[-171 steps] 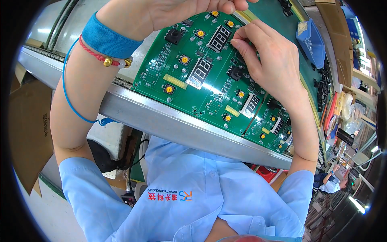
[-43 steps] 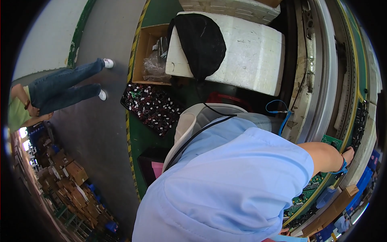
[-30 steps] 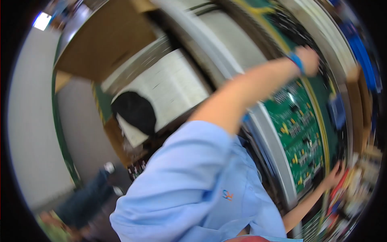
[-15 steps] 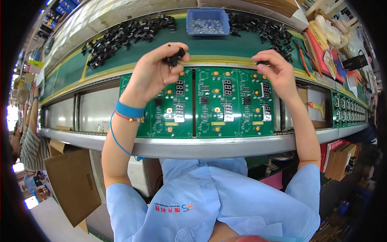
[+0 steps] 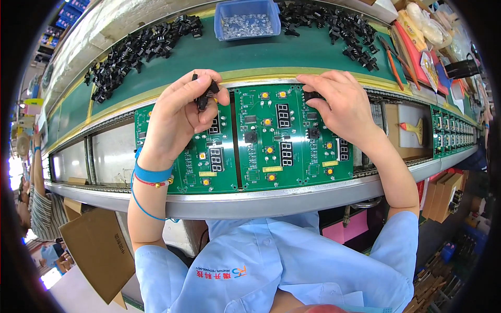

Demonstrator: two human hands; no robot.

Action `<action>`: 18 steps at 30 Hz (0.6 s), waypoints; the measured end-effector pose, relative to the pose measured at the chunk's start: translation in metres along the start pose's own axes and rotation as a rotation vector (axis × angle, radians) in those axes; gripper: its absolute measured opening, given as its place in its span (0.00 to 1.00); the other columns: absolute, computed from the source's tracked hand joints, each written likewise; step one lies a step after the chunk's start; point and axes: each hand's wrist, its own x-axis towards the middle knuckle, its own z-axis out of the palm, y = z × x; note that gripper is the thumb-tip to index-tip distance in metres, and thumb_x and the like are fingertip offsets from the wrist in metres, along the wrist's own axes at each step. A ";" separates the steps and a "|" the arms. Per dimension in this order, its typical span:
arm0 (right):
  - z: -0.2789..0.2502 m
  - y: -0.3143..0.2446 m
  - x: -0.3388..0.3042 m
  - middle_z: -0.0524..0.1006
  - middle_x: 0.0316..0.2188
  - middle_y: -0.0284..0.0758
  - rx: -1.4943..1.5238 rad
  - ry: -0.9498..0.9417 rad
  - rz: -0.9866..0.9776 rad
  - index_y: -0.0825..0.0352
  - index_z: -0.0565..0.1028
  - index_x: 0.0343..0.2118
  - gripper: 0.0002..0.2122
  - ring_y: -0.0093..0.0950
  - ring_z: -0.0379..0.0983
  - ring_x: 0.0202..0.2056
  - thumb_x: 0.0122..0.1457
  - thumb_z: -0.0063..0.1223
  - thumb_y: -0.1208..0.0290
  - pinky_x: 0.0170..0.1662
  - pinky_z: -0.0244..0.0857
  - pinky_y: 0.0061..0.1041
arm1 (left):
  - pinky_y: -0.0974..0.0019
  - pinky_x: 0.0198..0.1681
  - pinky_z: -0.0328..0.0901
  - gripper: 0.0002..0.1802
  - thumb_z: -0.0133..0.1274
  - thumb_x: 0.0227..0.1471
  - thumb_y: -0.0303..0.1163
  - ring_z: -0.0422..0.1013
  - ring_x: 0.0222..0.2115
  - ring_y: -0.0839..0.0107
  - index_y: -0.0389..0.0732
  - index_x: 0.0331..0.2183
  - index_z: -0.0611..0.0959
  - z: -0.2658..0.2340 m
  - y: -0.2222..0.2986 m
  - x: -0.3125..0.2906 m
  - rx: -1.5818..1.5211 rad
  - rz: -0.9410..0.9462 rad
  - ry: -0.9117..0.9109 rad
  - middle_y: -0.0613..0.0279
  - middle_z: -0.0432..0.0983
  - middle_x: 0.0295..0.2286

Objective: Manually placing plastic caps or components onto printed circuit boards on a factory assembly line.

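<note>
My left hand (image 5: 183, 112) is closed around a few black plastic parts with metal pins (image 5: 204, 95), held above the left green circuit board (image 5: 182, 175). Between the thumb and fingers of my right hand (image 5: 342, 101) is a single small black plastic part (image 5: 313, 95). It sits over the far right portion of the middle circuit board (image 5: 255, 177); whether it touches the board is hidden by my fingers. These boards carry digit displays (image 5: 283, 116), yellow-orange buttons (image 5: 269, 150) and square black parts (image 5: 250, 136).
Behind the boards, black plastic parts lie in a left heap (image 5: 151, 47) and a right heap (image 5: 342, 28), with a blue bin (image 5: 248, 36) of small clear pieces between them. Pliers (image 5: 392, 62), a brush (image 5: 415, 129) and more boards (image 5: 453, 133) are at right. A metal rail (image 5: 271, 207) runs in front.
My right hand has come down nearer, bringing its black part over the board. My left hand has lowered slightly with its parts still in it. The whole view has shifted a little.
</note>
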 end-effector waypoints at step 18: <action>-0.007 0.097 0.009 0.75 0.34 0.28 -0.326 0.252 -0.038 0.61 0.76 0.35 0.07 0.31 0.71 0.39 0.51 0.56 0.74 0.42 0.63 0.31 | 0.78 0.21 0.53 0.19 0.45 0.61 0.39 0.59 0.20 0.83 0.35 0.47 0.74 0.003 -0.008 -0.001 0.036 -0.006 0.010 0.65 0.73 0.29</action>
